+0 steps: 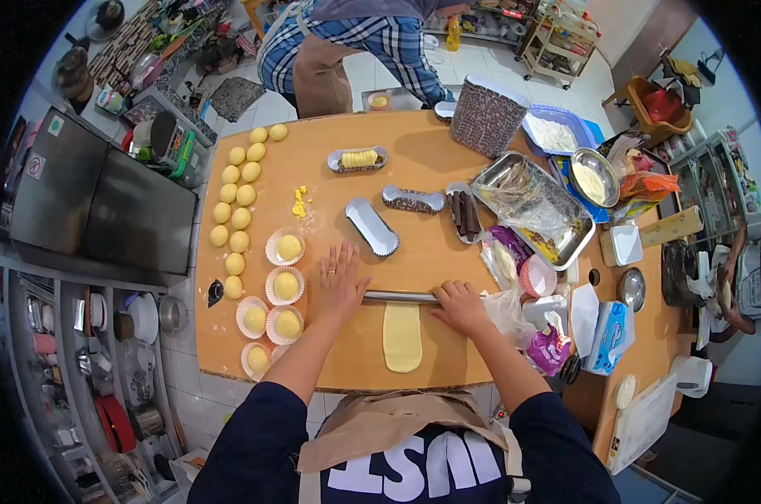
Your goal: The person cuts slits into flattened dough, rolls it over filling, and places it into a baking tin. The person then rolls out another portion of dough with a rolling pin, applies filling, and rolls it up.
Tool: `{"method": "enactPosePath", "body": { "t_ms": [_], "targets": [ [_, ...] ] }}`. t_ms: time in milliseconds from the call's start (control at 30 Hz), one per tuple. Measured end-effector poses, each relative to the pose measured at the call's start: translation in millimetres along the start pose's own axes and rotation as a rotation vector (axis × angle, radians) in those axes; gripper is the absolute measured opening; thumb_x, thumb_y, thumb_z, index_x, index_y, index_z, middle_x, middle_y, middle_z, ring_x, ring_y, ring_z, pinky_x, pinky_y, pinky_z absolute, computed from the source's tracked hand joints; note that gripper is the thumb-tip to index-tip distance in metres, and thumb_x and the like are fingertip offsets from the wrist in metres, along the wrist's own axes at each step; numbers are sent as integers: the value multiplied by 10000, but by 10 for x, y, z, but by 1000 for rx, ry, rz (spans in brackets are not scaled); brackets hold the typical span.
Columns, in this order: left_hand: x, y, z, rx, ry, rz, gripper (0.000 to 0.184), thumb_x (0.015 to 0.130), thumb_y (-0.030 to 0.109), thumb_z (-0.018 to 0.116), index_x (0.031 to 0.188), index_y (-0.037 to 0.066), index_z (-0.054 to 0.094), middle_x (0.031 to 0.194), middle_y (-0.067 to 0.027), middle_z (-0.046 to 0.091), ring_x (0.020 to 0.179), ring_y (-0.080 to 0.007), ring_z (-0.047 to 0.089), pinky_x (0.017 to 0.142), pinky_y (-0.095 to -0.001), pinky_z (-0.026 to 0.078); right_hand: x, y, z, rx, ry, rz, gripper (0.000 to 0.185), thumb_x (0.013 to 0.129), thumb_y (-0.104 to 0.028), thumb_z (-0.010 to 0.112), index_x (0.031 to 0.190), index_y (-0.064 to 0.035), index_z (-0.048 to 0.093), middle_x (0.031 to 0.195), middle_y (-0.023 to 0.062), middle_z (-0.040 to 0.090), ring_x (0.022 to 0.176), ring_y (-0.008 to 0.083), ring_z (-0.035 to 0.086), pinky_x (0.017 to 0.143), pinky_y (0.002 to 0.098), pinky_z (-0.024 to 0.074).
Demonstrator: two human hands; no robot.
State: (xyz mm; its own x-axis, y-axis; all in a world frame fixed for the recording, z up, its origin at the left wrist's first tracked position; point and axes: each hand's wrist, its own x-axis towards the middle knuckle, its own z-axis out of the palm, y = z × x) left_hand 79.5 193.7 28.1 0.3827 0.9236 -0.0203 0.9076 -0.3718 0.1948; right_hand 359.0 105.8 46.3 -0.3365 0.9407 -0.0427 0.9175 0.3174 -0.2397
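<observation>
A metal rolling pin lies crosswise at the far end of a flat, elongated strip of dough. My left hand rests on the pin's left end, its fingers stretched forward and spread. On the pin's right end lies my right hand, fingers extended and slightly bent over it rather than wrapped round. Just left of my left hand, several round dough balls sit in white paper cups, among them one dough ball. Beyond the pin stands an empty oblong paper mould.
Rows of dough balls line the table's left side. Farther off are a filled paper mould and chocolate sticks. A metal tray, flour basin and packets crowd the right. Another person bends beyond the table.
</observation>
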Motion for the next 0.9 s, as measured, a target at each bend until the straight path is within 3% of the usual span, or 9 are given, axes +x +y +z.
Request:
{"method": "enactPosePath", "body": {
  "t_ms": [167,267,367,467,567,667,767,900],
  "targets": [
    [-25,62,-81,-7,-43,-56,669,947,433,462,1489,101,252,1566,-131,171,1448,-337,121,1164,-511,67,-28,34,-58,-51,-37,-22,337,809,-326,655,1052,-110,566,1005,51,571,971,229,550,840,373,412],
    [-250,85,-196,3,21,5,655,953,432,446,1482,88,272,1566,-143,164,1446,-348,125,1160,-521,73,-242,-62,-27,-51,92,-43,324,805,-330,658,1013,-97,573,968,42,577,925,228,556,838,371,412],
    [-670,144,-103,-56,-253,-23,650,956,428,439,1481,82,274,1566,-148,161,1445,-355,129,1156,-531,79,-490,-153,161,25,-113,59,399,839,-341,632,1135,-85,553,1127,84,565,1087,255,532,960,396,380],
    [-853,139,26,-63,-191,-4,642,957,410,439,1478,72,274,1566,-145,163,1444,-353,130,1154,-536,80,-559,-355,-65,29,-44,130,571,872,-400,593,1328,-84,460,1364,119,468,1310,265,399,1110,453,262],
    [-589,155,-189,-78,-44,16,672,947,395,452,1488,62,231,1553,-183,179,1429,-384,160,1148,-537,122,-336,-302,-49,56,-86,199,679,898,-440,549,1436,-82,342,1499,123,322,1419,270,236,1172,475,119],
    [-355,128,12,-68,43,-46,651,951,385,444,1483,64,248,1549,-184,193,1425,-380,179,1149,-533,121,-124,-215,178,-13,25,271,682,899,-436,548,1440,-77,339,1504,117,323,1417,284,241,1160,497,141],
    [-562,195,71,-52,-75,-104,637,952,387,441,1478,73,268,1561,-135,185,1440,-338,155,1170,-494,74,-276,-338,163,-22,61,303,690,893,-436,549,1439,-69,338,1499,112,330,1413,288,250,1155,511,153],
    [-1144,292,-39,-65,-190,20,630,950,398,449,1468,75,296,1551,-135,221,1425,-343,204,1152,-530,98,-787,-547,179,-16,13,231,707,868,-433,579,1431,-68,355,1491,107,344,1408,309,253,1145,523,172]
  ]
}}
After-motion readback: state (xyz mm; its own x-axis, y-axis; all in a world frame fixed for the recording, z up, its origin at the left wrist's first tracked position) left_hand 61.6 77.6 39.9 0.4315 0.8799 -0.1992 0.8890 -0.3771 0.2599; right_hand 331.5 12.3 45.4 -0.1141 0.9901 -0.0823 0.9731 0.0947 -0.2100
